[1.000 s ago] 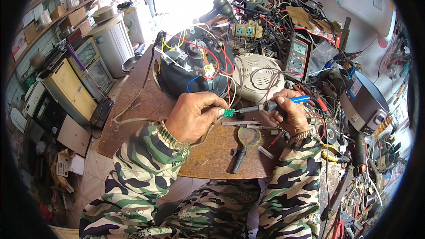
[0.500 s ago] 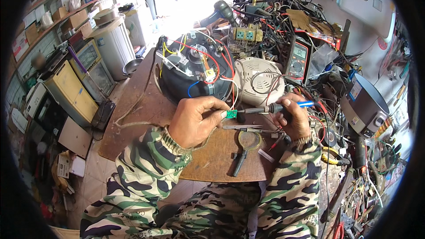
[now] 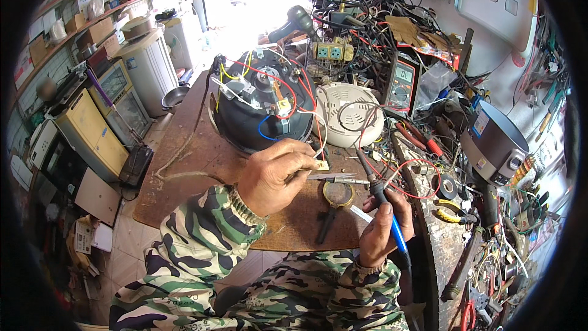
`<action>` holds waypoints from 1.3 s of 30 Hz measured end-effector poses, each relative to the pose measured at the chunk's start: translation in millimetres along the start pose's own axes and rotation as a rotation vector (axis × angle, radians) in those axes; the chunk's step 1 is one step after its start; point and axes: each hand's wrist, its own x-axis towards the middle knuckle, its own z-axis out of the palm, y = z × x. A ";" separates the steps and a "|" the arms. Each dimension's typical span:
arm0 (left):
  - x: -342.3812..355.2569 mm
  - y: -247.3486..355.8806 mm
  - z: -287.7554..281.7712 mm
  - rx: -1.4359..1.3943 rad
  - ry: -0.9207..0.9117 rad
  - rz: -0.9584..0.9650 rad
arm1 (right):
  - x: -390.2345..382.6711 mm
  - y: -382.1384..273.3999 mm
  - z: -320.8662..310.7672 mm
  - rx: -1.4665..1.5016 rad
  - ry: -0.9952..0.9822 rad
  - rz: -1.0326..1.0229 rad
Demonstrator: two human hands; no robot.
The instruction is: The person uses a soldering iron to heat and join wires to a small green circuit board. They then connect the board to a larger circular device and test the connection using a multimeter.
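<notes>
Above the near part of the brown wooden table (image 3: 177, 191), the left hand (image 3: 275, 175) pinches a small circuit board (image 3: 323, 165) between the thumb and the fingers. The board is at the fingertips, above the table, with a pale side showing, and a white wire (image 3: 324, 138) runs close to it. Most of the hand is seen from its back, so I cannot tell how each finger presses.

The right hand (image 3: 387, 227) is closed around a soldering iron (image 3: 378, 195) with a blue handle. The iron is tilted, its metal end pointing upward and away from the person, and it is apart from the board. Between the two hands, a round magnifying glass (image 3: 339, 195) with a dark handle lies on the table, and slender metal tools (image 3: 334, 178) lie just beyond its lens. A white strip (image 3: 361, 213) is near the right hand.

Behind the left hand stands a round black housing (image 3: 263, 127), with red, yellow, white and blue wires on its top. Just beside it, on the right, lies a beige slotted cover (image 3: 351, 116). Farther to the right, a multimeter (image 3: 402, 83) leans near the tangled cables. On the right side there are also a roll of black tape (image 3: 446, 187), pliers with yellow handles (image 3: 451, 214) and a grey round casing (image 3: 495, 141).
</notes>
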 end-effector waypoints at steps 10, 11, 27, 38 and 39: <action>-1.9 -3.0 1.5 -0.004 -0.015 -0.026 | -21.7 5.2 -3.2 -0.147 -0.069 -0.100; -0.6 -2.9 4.2 -0.009 -0.019 -0.019 | -22.4 3.9 -5.8 -0.176 -0.079 -0.114; -3.4 -6.3 3.3 -0.199 -0.028 -0.185 | -12.5 -5.6 2.6 -0.134 -0.056 -0.015; -1.8 -4.7 1.0 -0.683 0.003 -0.574 | -27.4 -9.1 15.2 -0.478 -0.309 -0.457; -1.4 -3.5 0.7 -0.669 0.011 -0.571 | -33.1 -7.0 16.0 -0.509 -0.321 -0.487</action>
